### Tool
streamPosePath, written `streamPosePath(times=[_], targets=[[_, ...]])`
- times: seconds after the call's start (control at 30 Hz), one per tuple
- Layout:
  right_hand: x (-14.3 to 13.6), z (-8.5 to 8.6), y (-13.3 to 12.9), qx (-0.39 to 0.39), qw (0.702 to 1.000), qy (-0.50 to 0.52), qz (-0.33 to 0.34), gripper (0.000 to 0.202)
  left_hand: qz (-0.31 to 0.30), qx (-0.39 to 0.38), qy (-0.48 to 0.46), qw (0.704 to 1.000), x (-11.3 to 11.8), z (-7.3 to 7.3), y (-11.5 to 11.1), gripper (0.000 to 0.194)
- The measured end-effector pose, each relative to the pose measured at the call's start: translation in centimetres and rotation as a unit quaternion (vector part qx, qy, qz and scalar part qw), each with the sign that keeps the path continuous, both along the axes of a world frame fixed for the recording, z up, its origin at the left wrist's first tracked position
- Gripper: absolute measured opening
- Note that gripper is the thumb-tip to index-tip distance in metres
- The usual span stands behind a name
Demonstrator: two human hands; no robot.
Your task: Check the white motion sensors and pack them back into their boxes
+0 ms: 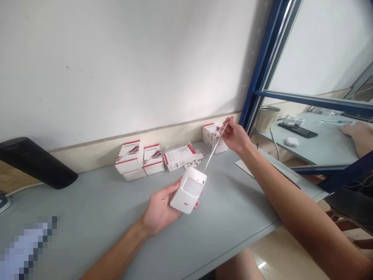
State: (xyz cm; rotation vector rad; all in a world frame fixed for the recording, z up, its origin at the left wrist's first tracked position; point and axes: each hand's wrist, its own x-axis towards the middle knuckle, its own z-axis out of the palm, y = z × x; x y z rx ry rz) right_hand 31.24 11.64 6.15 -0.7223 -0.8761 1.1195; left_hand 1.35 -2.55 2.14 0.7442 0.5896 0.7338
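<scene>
My left hand is wrapped round a white motion detector, holding it tilted above the grey table. From the detector's top edge a thin metal antenna reaches up to the right, drawn out long. Its far tip sits pinched between the fingers of my right hand. Behind the detector lies a small white plastic bracket, close to an opened flat white and red box. The fingertips of my left hand are partly hidden behind the detector.
White and red boxes stand along the wall, one more box behind my right hand. A black cylinder lies at the left. Blue framing borders the right, beyond which a phone and another person's hand show.
</scene>
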Motion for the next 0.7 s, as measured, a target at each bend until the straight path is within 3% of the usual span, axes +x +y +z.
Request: streamPosePath(times=[0.17, 0.37, 0.47, 0.57, 0.63, 0.7], targets=[[0.4, -1.2, 0.9, 0.010, 0.999, -0.003, -0.034, 0.045, 0.026, -0.003, 0.005, 1.000, -0.4, -0.6, 0.7, 0.049], [1.0, -1.6, 1.1, 0.047, 0.985, -0.122, -0.114, 0.051, 0.021, -0.011, 0.000, 1.000, -0.9, -1.1, 0.6, 0.050], [0.9, -1.6, 0.7, 0.070, 0.956, -0.196, -0.208, 0.044, 0.015, -0.010, 0.007, 1.000, -0.9, -1.2, 0.4, 0.048], [-0.2, -2.0, 0.0, 0.110, 0.901, -0.282, -0.310, 0.039, 0.022, -0.009, -0.002, 1.000, -0.9, -1.1, 0.3, 0.043], [-1.6, -2.7, -0.8, 0.133, 0.874, -0.335, -0.326, 0.039, 0.034, -0.008, -0.009, 0.999, -0.9, -1.0, 0.4, 0.041], [-3.4, -3.4, -1.6, 0.159, 0.862, -0.384, -0.289, 0.039, 0.049, -0.007, -0.013, 0.999, -0.9, -0.9, 0.5, 0.041]])
